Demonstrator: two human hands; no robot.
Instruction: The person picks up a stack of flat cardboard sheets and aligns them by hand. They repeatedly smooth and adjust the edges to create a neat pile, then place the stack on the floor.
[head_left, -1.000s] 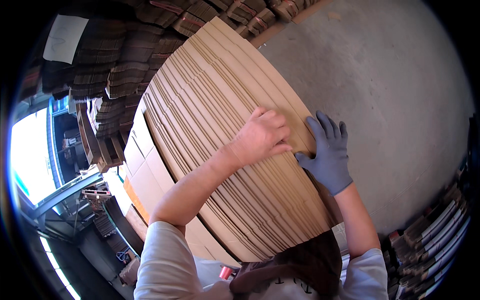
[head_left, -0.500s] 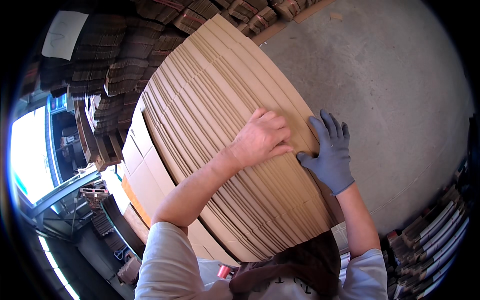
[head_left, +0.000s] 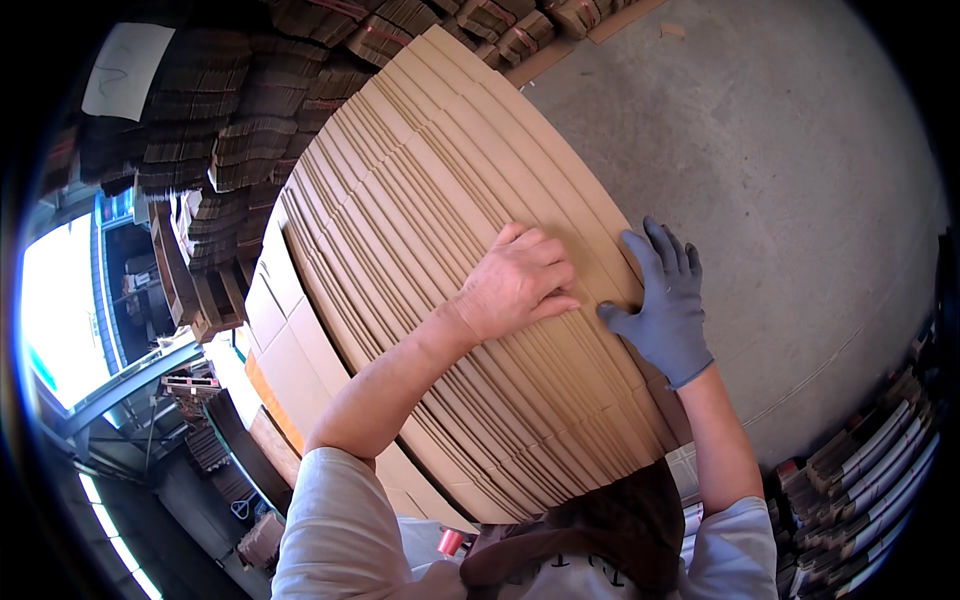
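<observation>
A fanned row of flattened brown cardboard boxes (head_left: 400,190) fills the middle, their long edges overlapping like steps. My bare left hand (head_left: 520,280) lies across the row with its fingers curled against an edge of a cardboard sheet. The fingertips are partly hidden. At the row's right border is my right hand (head_left: 664,305), in a grey glove. Its fingers are spread and stretched out along the outermost sheet, the thumb pointing toward my left hand.
Stacks of bundled cardboard (head_left: 210,110) stand at the far left, with a white paper sheet (head_left: 128,70) on them. A wooden pallet (head_left: 205,300) sits below. More stacked cardboard (head_left: 860,490) is at the near right. Grey concrete floor (head_left: 780,180) extends to the right.
My left hand has shifted very slightly left, and my gloved right hand a little to the right. The cardboard row looks nearly unchanged.
</observation>
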